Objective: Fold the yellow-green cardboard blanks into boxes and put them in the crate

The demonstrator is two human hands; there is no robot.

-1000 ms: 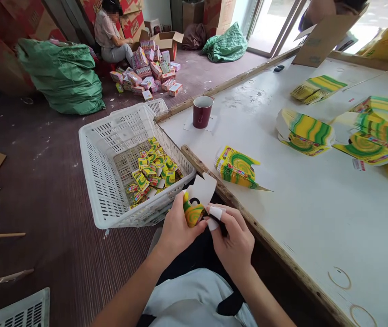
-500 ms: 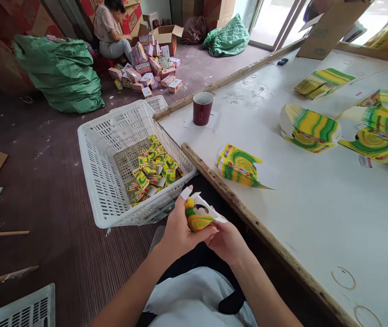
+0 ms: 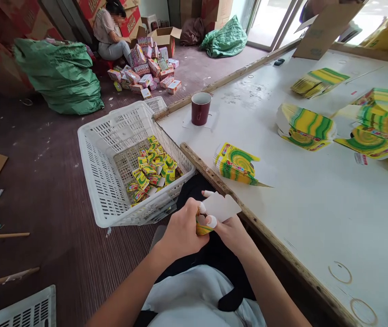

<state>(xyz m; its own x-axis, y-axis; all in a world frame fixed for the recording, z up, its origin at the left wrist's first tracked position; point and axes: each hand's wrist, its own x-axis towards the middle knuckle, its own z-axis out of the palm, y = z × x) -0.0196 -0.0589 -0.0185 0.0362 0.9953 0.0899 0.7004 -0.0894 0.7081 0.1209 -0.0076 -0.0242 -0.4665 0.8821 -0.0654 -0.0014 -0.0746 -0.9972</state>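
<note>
Above my lap, both hands grip a small yellow and green cardboard box (image 3: 203, 228) with a white flap raised at its top. My left hand (image 3: 184, 227) is wrapped round the box's left side. My right hand (image 3: 230, 232) holds the other side, its thumb at the box's mouth and its fingers behind the white flap. White wrappings cover some fingertips. Just beyond the hands is a white plastic basket (image 3: 93, 172) with several yellow-green boxes (image 3: 151, 170) lying inside. On the table to the right rests a stack of flat printed cartons (image 3: 236, 163).
A maroon mug (image 3: 201, 109) stands on the white table (image 3: 316, 213), which has a wooden edge (image 3: 265, 227). More carton stacks (image 3: 307, 127) lie farther right. Across the floor, a seated person (image 3: 110, 34) is beside a pile of pink boxes (image 3: 149, 68) and a green sack (image 3: 57, 75).
The box has turned in my hands, and its white flap now stands up toward the table. My right thumb has moved to the box's mouth. The left hand has shifted slightly right.
</note>
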